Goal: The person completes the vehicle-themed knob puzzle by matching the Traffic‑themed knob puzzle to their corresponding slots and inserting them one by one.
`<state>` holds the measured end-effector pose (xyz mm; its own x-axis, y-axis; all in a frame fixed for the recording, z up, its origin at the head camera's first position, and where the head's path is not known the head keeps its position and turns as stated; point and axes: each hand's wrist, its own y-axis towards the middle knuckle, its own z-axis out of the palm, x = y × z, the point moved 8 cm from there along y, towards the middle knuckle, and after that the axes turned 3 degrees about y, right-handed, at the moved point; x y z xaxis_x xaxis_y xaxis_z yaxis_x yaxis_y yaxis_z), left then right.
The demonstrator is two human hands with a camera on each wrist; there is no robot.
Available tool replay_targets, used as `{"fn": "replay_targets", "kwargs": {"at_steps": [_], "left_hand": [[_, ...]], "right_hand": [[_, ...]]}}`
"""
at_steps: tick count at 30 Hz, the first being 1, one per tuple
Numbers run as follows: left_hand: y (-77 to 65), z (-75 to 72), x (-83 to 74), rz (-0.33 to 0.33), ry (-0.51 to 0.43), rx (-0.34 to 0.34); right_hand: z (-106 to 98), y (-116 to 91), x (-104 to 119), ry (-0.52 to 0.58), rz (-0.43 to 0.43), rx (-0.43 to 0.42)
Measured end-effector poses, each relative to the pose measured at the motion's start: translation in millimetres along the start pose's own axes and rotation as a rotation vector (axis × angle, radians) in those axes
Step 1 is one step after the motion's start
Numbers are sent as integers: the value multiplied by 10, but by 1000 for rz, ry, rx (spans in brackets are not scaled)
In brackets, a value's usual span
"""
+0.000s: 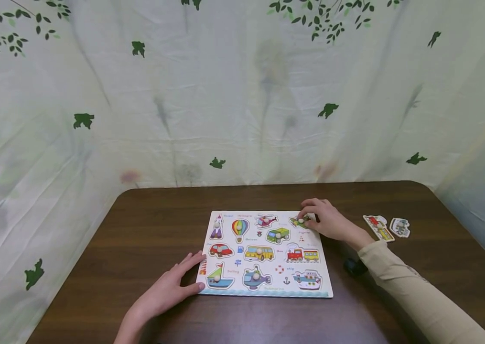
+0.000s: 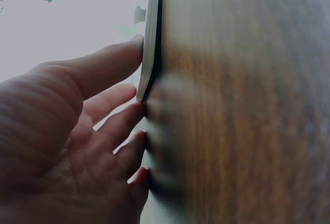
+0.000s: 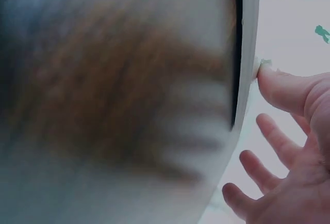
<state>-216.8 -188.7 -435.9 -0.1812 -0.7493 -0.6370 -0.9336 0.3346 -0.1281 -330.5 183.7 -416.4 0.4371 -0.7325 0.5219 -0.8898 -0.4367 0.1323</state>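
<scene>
A white wooden peg puzzle board [image 1: 242, 290] with vehicle pictures lies on the table. My right hand [image 1: 327, 220] is over its far right corner, thumb and index finger pinching the green fighter plane piece [image 1: 297, 222] by its knob. In the right wrist view, the thumb [image 3: 283, 87] meets something small at the board's edge, while the other fingers stand spread. With fingers spread, my left hand [image 1: 167, 289] touches the board's left edge. From the left wrist view, its thumb [image 2: 111, 67] and fingertips are against the board's side.
Right of the board lie two loose pieces, a train piece [image 1: 379, 228] and a ship piece [image 1: 399, 227]. A dark round object [image 1: 355, 267] shows beneath the right forearm. The brown table [image 1: 147, 229] ends at a pale leaf-patterned curtain [image 1: 242, 119].
</scene>
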Motion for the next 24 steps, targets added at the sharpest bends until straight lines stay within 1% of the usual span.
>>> {"fn": "replay_targets", "kwargs": {"at_steps": [6, 10, 16, 24], "left_hand": [[0, 10, -9, 20, -9, 3], [-2, 14, 9, 7, -6, 4], [-3, 8, 18, 5, -1, 1], [-3, 8, 10, 5, -5, 1]], "right_hand": [[-124, -61, -69, 1, 38, -30], [-198, -128, -118, 7, 53, -52], [-338, -266, -127, 23, 42, -145], [-515, -480, -175, 9, 15, -281]]}}
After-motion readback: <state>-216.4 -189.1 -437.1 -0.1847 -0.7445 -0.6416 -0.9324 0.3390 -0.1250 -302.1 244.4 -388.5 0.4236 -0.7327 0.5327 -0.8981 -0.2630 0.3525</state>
